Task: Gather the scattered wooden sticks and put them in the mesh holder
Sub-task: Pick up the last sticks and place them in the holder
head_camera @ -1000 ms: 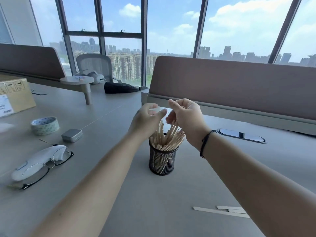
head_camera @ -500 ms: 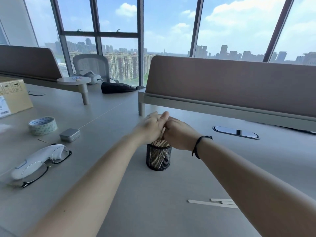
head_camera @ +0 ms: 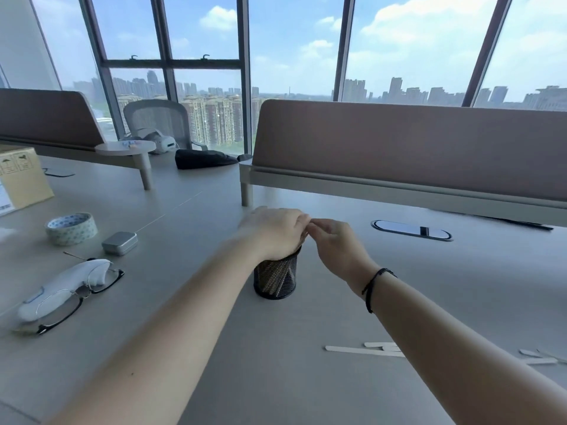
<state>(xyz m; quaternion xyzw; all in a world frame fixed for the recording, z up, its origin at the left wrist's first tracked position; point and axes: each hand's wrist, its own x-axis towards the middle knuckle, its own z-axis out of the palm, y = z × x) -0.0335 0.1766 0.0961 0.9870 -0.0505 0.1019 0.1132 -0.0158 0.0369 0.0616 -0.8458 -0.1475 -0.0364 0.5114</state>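
A second ago both hands pinched stick tops standing high above the mesh holder (head_camera: 275,279). Now the left hand (head_camera: 276,233) lies flat over its mouth, hiding the sticks, which have sunk inside, and the right hand (head_camera: 337,250) has come off to the right, fingertips touching the left's.

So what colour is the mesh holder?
Black, seen in the head view: the mesh holder.

High-rise office, desk dividers (head_camera: 414,148) (skyline windows (head_camera: 291,50))

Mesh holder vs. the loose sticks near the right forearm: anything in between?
Nothing. In the head view, only bare desk separates the mesh holder from the loose sticks.
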